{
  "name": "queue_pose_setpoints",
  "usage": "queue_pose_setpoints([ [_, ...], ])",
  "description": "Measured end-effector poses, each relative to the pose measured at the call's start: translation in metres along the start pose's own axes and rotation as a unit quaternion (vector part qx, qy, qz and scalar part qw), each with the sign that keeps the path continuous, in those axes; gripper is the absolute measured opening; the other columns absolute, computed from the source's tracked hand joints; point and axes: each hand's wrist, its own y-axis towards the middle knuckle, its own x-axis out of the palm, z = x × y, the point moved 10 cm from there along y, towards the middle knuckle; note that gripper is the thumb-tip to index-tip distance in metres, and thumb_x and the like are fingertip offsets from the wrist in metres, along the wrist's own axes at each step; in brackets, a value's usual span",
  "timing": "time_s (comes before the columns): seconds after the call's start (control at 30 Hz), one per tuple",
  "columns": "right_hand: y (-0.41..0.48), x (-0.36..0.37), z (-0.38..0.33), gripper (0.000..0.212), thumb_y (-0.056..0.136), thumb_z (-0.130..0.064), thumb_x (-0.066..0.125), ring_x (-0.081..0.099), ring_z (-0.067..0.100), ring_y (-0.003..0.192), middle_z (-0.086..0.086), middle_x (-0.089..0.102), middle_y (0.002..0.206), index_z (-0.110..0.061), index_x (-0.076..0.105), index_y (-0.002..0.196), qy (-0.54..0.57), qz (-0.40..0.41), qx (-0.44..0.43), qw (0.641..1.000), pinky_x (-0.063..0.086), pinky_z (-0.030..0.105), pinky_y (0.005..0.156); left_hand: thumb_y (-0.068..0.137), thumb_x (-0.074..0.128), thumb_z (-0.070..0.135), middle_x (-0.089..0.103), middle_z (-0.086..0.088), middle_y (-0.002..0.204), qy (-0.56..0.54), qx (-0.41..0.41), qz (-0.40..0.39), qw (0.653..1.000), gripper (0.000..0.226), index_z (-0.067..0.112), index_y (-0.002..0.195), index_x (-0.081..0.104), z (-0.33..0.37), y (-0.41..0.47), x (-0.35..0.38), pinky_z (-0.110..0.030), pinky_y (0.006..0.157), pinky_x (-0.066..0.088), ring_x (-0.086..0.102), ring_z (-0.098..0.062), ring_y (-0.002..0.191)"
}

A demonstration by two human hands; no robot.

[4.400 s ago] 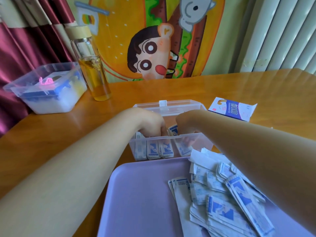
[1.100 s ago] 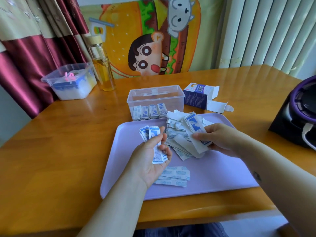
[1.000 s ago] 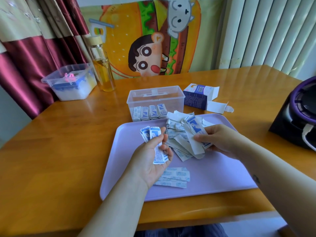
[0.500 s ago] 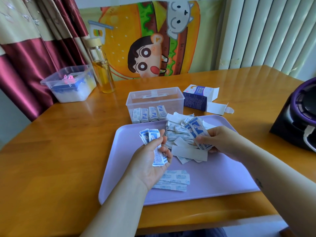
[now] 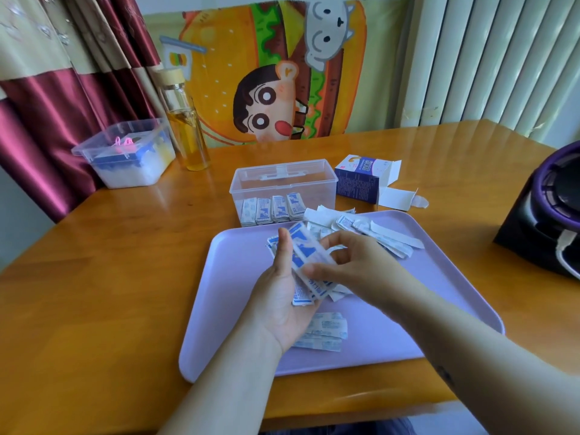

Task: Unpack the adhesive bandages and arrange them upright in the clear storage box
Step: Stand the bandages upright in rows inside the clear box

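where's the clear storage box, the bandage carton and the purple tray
clear storage box (image 5: 284, 180), head view, front wall above the bandages
bandage carton (image 5: 356, 185), head view, dark blue side panel
purple tray (image 5: 439, 293), head view, bare right part

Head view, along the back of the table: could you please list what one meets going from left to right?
Lidded plastic tub → glass bottle → clear storage box → opened bandage carton → black and purple device.

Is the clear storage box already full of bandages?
No, the clear storage box holds only a short row of upright bandages along its near wall, with the rest visibly empty.
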Motion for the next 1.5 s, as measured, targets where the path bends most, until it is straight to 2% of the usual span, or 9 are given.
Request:
queue_pose_setpoints([
  [0.13, -0.004, 0.009, -0.014, 0.033, 0.066, -0.037, 0.081, 0.042, 0.003, 0.046, -0.009, 0.051, 0.057, -0.027, 0.056, 0.084, -0.132, 0.031, -0.078, 0.988, 0.033, 0.020, 0.050, 0.092, 0.055, 0.021, 0.073, -0.006, 0.081, -0.017, 0.008, 0.050, 0.999, 0.010, 0.018, 0.093, 0.065, 0.002, -0.004, -0.011, -0.025, 0.061, 0.055, 0.070, -0.017, 0.065],
  [0.27, 0.005, -0.024, -0.014, 0.037, 0.073, -0.053, 0.069, 0.051, -0.001, 0.065, -0.015, 0.063, 0.084, -0.031, 0.061, 0.102, -0.301, 0.069, -0.071, 0.949, 0.038, 0.017, 0.057, 0.094, 0.051, 0.014, 0.058, -0.001, 0.061, -0.102, 0.030, 0.082, 0.991, 0.017, 0.012, 0.079, 0.059, 0.019, -0.004, -0.027, -0.030, 0.072, 0.048, 0.060, -0.012, 0.053],
  [0.4, 0.015, -0.036, 0.024, 0.049, 0.075, -0.049, 0.071, 0.053, 0.014, 0.093, -0.005, 0.060, 0.105, -0.025, 0.058, 0.116, -0.474, -0.011, 0.020, 0.880, 0.045, 0.028, 0.077, 0.096, 0.048, 0.015, 0.049, 0.002, 0.055, -0.135, 0.040, 0.087, 0.986, 0.011, 0.010, 0.090, 0.056, 0.034, -0.001, -0.040, -0.015, 0.046, 0.044, 0.040, -0.005, 0.041],
  [0.67, 0.019, -0.038, 0.031, 0.026, 0.079, -0.033, 0.071, 0.036, 0.008, 0.055, -0.007, 0.044, 0.063, -0.020, 0.052, 0.069, -0.408, -0.043, 0.035, 0.911, 0.024, 0.020, 0.048, 0.095, 0.047, 0.017, 0.050, 0.004, 0.058, -0.126, 0.021, 0.070, 0.989, 0.010, 0.014, 0.098, 0.056, 0.030, -0.003, -0.043, -0.013, 0.038, 0.029, 0.032, -0.004, 0.038],
  [0.8, 0.014, -0.050, -0.002, 0.023, 0.082, -0.026, 0.068, 0.036, 0.011, 0.053, -0.005, 0.044, 0.059, -0.015, 0.054, 0.068, -0.337, 0.049, -0.051, 0.939, 0.026, 0.023, 0.048, 0.094, 0.047, 0.016, 0.052, 0.005, 0.060, -0.093, 0.017, 0.076, 0.993, 0.011, 0.016, 0.100, 0.057, 0.029, -0.002, -0.047, -0.014, 0.040, 0.028, 0.030, -0.004, 0.039],
  [0.97, -0.012, -0.030, -0.046, 0.018, 0.070, -0.003, 0.072, 0.048, 0.013, 0.070, -0.011, 0.050, 0.074, -0.017, 0.061, 0.074, -0.338, 0.154, -0.318, 0.872, 0.044, 0.027, 0.061, 0.072, 0.066, 0.022, 0.054, 0.004, 0.067, -0.008, -0.014, 0.035, 0.999, 0.024, 0.017, 0.095, 0.059, 0.013, -0.002, -0.027, -0.013, 0.040, 0.028, 0.029, -0.003, 0.039],
  [1.17, -0.030, -0.015, -0.046, 0.016, 0.066, -0.003, 0.069, 0.049, 0.014, 0.072, -0.003, 0.052, 0.087, -0.012, 0.059, 0.074, -0.305, 0.157, -0.408, 0.846, 0.044, 0.028, 0.059, 0.079, 0.061, 0.039, 0.060, 0.005, 0.063, 0.211, 0.040, 0.024, 0.976, 0.023, 0.017, 0.086, 0.064, 0.024, -0.012, -0.020, -0.015, 0.044, 0.026, 0.039, -0.003, 0.038],
  [1.33, -0.030, -0.008, -0.046, 0.019, 0.065, 0.000, 0.071, 0.050, 0.013, 0.077, 0.000, 0.054, 0.089, -0.012, 0.059, 0.075, -0.283, 0.126, -0.406, 0.860, 0.042, 0.018, 0.064, 0.090, 0.057, 0.011, 0.063, 0.006, 0.059, 0.297, 0.065, 0.014, 0.953, 0.005, 0.011, 0.087, 0.061, 0.030, -0.013, -0.024, -0.016, 0.043, 0.030, 0.049, -0.004, 0.046],
  [1.5, -0.016, 0.005, -0.027, 0.023, 0.070, -0.029, 0.080, 0.052, 0.007, 0.076, -0.003, 0.059, 0.090, -0.026, 0.060, 0.080, -0.229, -0.017, -0.257, 0.939, 0.042, 0.020, 0.067, 0.089, 0.061, 0.015, 0.074, 0.000, 0.091, 0.428, 0.101, 0.019, 0.898, 0.011, 0.018, 0.098, 0.069, 0.046, -0.015, -0.033, -0.030, 0.069, 0.046, 0.067, -0.021, 0.086],
])
